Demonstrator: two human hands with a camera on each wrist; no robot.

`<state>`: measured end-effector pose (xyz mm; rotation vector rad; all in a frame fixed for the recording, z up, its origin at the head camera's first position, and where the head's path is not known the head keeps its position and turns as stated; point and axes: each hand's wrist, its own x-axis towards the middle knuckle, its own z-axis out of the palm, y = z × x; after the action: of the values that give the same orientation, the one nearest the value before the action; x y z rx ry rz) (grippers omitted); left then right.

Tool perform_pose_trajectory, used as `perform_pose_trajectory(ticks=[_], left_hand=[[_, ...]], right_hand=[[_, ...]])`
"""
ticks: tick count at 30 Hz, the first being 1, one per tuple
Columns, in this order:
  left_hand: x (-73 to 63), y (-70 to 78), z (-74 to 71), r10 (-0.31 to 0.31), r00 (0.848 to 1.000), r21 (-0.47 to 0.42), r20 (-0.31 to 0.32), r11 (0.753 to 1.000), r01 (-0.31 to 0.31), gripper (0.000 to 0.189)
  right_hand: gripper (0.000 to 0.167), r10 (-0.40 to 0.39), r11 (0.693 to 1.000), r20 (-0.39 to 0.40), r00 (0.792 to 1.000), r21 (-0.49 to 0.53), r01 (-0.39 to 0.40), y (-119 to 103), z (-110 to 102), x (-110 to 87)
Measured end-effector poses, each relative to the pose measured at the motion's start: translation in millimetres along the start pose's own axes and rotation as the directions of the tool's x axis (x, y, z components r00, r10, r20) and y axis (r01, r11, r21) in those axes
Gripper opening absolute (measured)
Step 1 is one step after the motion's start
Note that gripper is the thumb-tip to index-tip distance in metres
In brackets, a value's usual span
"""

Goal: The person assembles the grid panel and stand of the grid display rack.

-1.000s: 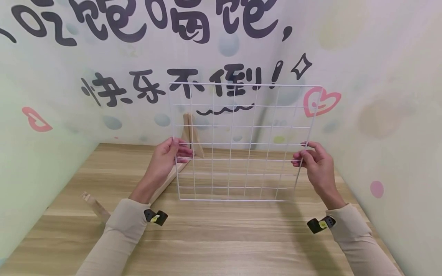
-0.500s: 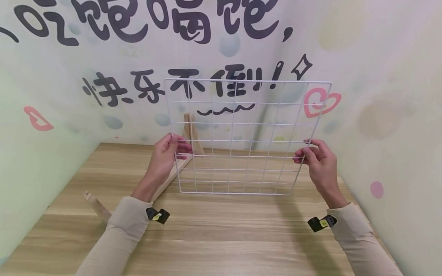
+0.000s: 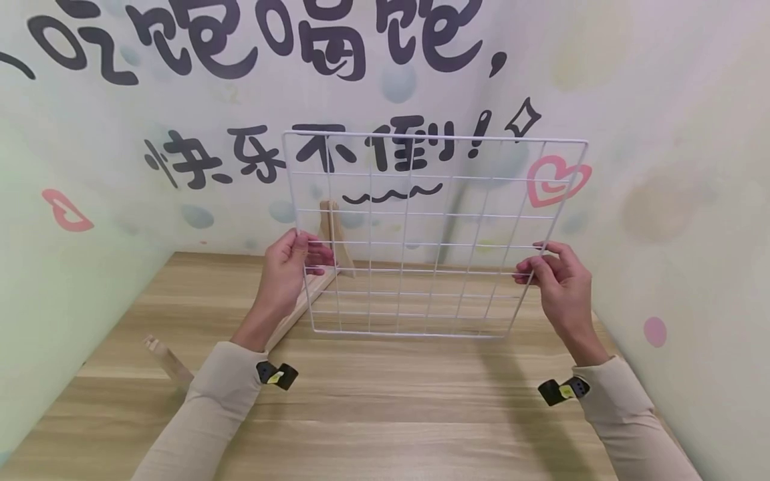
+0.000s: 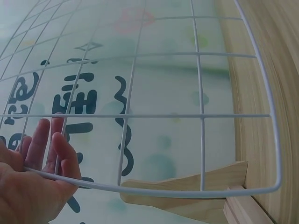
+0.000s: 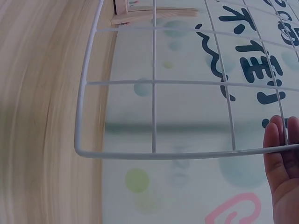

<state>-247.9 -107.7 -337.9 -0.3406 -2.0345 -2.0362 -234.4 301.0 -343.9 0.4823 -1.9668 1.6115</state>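
Observation:
A white wire grid panel is held up above the table, its top edge tilted toward me in the head view. My left hand grips its left side rail, thumb on the near side and fingers behind the wires. On the opposite rail, my right hand holds the panel the same way. The left wrist view shows the left hand curled at the rail, and a lower corner of the panel. In the right wrist view only part of the right hand shows, at the rail.
Behind my left hand a wooden bar lies on the table, with a wooden upright at its far end. Another wooden piece sticks up beside my left sleeve. A printed wall closes off the table's back.
The grid panel has risen slightly and its top edge has come closer, so it looks larger. Both hands moved up a little and slightly apart, keeping their hold.

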Motion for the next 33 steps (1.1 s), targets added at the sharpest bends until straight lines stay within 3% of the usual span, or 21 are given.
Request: perform_pose_trajectory(ticks=[5,11,15,17,19,20,23,25,26,27,30,33], left_hand=[[0.0,0.9,2.6,0.022,1.0,0.025,-0.018,0.999,-0.021,0.038],[0.4,1.6,5.8,0.04,0.998,0.014,-0.052,0.999,-0.04,0.037],[0.5,3.2,6.3,0.065,0.996,0.016,-0.067,0.998,-0.064,0.035],[0.7,4.0,6.7,0.074,0.995,0.016,-0.071,0.997,-0.073,0.035],[0.8,4.7,7.1,0.077,0.994,0.016,-0.075,0.997,-0.076,0.035],[0.8,5.4,7.6,0.079,0.994,0.012,-0.078,0.997,-0.078,0.035],[1.1,6.9,9.3,0.084,0.992,-0.005,-0.09,0.996,-0.085,0.034],[1.0,8.4,10.1,0.088,0.992,-0.003,-0.095,0.996,-0.089,0.034],[0.9,9.1,10.4,0.092,0.991,0.001,-0.097,0.996,-0.092,0.034],[1.0,9.7,10.6,0.094,0.991,0.004,-0.099,0.996,-0.094,0.034],[0.7,11.3,11.3,0.101,0.99,0.025,-0.095,0.995,-0.099,0.034],[0.5,11.9,13.4,0.102,0.99,0.022,-0.093,0.995,-0.1,0.033]], right_hand=[[0.021,-0.012,0.991,-0.018,1.0,-0.131,0.01,-7.4,0.2,-1.8],[0.028,-0.013,0.976,-0.008,1.0,-0.216,0.011,-18.0,5.0,-2.5],[0.044,-0.021,0.941,-0.035,0.999,-0.339,0.008,-26.8,13.1,-2.6],[0.052,-0.081,0.918,-0.08,0.994,-0.393,0.043,-30.1,17.8,-2.4],[0.057,-0.191,0.892,-0.125,0.974,-0.436,0.119,-33.0,23.2,-2.3],[0.057,-0.266,0.873,-0.145,0.953,-0.455,0.175,-34.0,26.4,-2.2],[0.058,-0.5,0.785,-0.159,0.851,-0.499,0.368,-39.4,39.5,-2.6],[0.06,-0.61,0.716,-0.128,0.782,-0.512,0.474,-43.5,49.8,-3.6],[0.06,-0.647,0.684,-0.101,0.755,-0.514,0.518,-44.8,54.3,-4.2],[0.059,-0.668,0.663,-0.065,0.742,-0.506,0.552,-46.2,58.4,-5.1],[0.056,-0.658,0.621,0.086,0.749,-0.501,0.603,-46.9,65.9,-8.9],[0.057,-0.586,0.619,0.223,0.779,-0.497,0.608,-45.5,69.7,-12.3]])
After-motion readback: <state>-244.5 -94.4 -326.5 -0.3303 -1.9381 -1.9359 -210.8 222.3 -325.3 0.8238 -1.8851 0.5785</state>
